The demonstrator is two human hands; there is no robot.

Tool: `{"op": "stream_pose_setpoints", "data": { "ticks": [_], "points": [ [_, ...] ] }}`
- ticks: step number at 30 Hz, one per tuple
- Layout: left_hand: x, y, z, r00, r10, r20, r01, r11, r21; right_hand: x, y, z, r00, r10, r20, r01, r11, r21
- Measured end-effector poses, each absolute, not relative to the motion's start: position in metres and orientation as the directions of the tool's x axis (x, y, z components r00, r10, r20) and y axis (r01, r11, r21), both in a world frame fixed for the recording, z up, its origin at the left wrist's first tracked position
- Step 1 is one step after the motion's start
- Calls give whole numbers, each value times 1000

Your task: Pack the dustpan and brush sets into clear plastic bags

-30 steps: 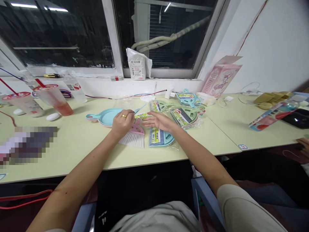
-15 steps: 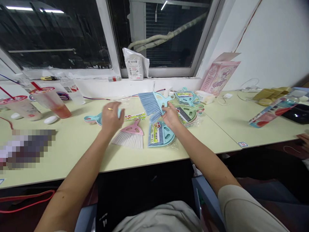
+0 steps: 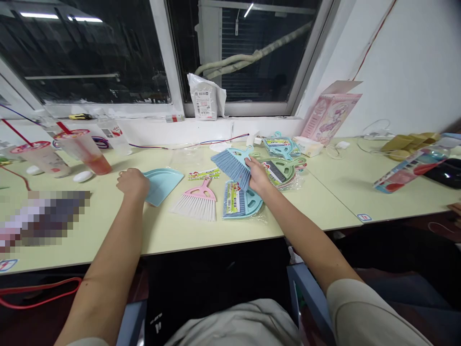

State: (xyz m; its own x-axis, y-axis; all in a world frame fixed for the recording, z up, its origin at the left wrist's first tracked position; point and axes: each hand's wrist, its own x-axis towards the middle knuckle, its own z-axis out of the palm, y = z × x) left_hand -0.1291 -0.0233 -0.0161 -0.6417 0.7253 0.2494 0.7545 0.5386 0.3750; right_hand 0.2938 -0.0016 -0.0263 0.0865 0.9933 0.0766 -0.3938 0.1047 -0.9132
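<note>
My left hand [image 3: 133,184] is closed at the handle end of a light blue dustpan [image 3: 162,182], whose flat pan spreads out to the right; the hand covers the handle. My right hand [image 3: 258,174] grips a light blue hand brush [image 3: 232,165] by its head, with the blue bristles fanned to the left and downward. Below that brush lies a wrapped blue brush-and-dustpan set [image 3: 248,204]. A pink brush [image 3: 201,193] with white bristles rests on the table between my hands, just under some printed label cards [image 3: 204,174].
More wrapped sets, green [image 3: 284,169] and blue [image 3: 281,145], lie behind my right hand. Drink cups [image 3: 88,151] stand at the left. A pink box [image 3: 331,113] and a tilted bottle [image 3: 414,167] are on the right. The table's front edge [image 3: 216,244] runs before me.
My left hand has moved left and down, and the dustpan's blue pan now shows beside it. The brush in my right hand has dipped slightly, its bristles turned further downward.
</note>
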Motion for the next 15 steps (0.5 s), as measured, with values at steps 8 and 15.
{"op": "stream_pose_setpoints", "data": {
  "ticks": [8,15],
  "points": [
    [-116,-24,-12,-586,762,275,796,480,368,287,-7,-24,131,991,-17,-417,39,-908],
    [-96,-31,-3,-564,750,346,806,408,430,288,-3,-29,98,995,-24,-416,19,-909]
  ]
}}
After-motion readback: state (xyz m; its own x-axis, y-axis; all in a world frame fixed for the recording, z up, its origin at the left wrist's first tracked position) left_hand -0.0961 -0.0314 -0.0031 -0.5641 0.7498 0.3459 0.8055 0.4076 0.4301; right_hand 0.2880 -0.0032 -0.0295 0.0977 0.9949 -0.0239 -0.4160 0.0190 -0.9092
